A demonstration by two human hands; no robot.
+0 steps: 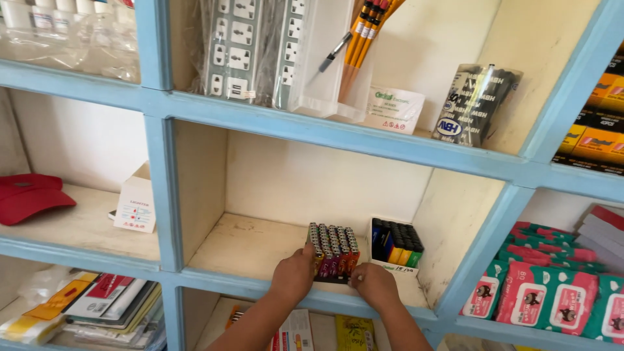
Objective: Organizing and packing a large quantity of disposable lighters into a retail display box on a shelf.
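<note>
Blue-framed shelving [156, 169] fills the view, and in its middle compartment a tray of lighters [333, 252] sits near the shelf's front edge, just left of a second box of lighters [395, 244]. To seat it well, I judge both hands should push evenly so it slides square. The left hand [294, 276] rests fingers on its left front corner and the right hand [374, 285] pinches its front right edge; lighters stand upright, the tray's long axis running front to back.
</note>
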